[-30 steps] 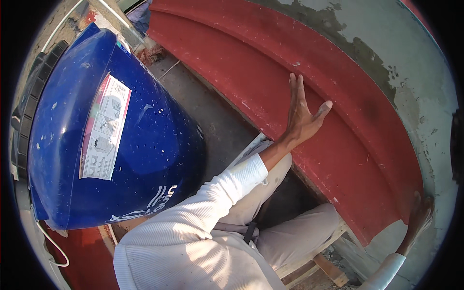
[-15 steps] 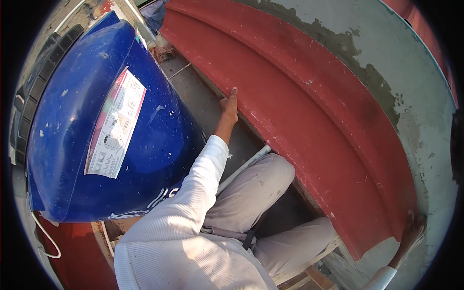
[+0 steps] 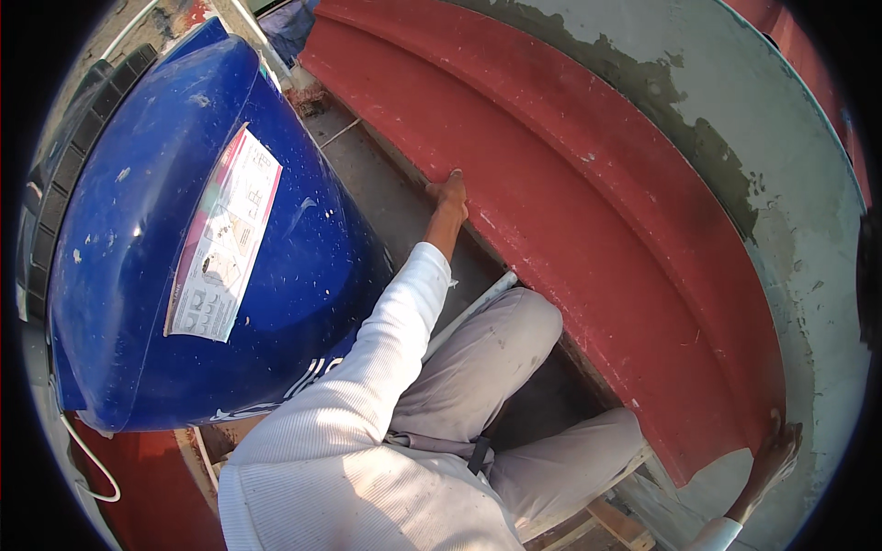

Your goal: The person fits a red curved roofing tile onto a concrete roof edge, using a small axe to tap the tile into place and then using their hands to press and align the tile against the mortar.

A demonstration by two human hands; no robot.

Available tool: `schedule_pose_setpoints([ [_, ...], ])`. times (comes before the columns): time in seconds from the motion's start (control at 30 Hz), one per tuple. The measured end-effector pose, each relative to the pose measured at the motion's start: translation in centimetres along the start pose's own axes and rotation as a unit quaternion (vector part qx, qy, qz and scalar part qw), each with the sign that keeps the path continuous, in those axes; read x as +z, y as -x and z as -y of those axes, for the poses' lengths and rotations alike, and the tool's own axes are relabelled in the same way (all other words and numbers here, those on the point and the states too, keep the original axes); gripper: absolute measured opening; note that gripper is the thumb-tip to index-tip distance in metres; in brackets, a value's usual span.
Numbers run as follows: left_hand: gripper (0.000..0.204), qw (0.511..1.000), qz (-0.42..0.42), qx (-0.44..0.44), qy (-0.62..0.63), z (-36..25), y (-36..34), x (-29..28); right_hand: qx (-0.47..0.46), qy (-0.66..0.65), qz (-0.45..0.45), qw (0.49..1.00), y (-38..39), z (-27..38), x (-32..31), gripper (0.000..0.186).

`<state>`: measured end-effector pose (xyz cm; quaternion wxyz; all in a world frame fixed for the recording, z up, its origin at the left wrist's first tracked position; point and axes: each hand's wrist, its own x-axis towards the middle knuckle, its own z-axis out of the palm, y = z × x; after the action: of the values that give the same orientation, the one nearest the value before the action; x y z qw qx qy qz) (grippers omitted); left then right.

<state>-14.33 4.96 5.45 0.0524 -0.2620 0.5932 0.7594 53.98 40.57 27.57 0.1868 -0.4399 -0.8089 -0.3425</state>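
Note:
A long red ridged sheet stretches from the top middle down to the lower right, looking curved in this view. My left hand grips its near edge, thumb on top and the fingers hidden beneath. At the sheet's lower right end is my right hand, its fingers curled at the corner. A grey plastered surface lies along the sheet's far edge, with a darker, rough mortar band beside it.
A large blue plastic tank with a paper label and a black ribbed lid stands close on my left. My bent knees are beside the sheet, near a pale pipe. Wooden pieces lie at the lower right.
The red sheet has shifted slightly left, its lower right end rising a little in view. Both hands have moved with it, the right hand leftward and the left hand slightly down and right.

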Motion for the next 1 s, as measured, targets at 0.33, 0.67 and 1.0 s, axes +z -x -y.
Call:
schedule_pose_setpoints([
  [0.33,0.07,0.991,0.13,-0.038,-0.019,1.6,-7.3,0.9,0.006,-0.058,0.066,0.996,-6.4,4.9,-2.1,0.044],
  [0.67,0.067,0.955,0.246,0.022,-0.162,3.5,-15.4,1.7,0.1,-0.102,0.106,0.984,-4.5,2.9,-4.3,0.048],
  [1.0,0.03,0.924,0.236,0.198,-0.225,2.7,-27.0,0.5,0.057,-0.114,0.056,0.99,-5.0,3.6,-3.6,0.047],
])
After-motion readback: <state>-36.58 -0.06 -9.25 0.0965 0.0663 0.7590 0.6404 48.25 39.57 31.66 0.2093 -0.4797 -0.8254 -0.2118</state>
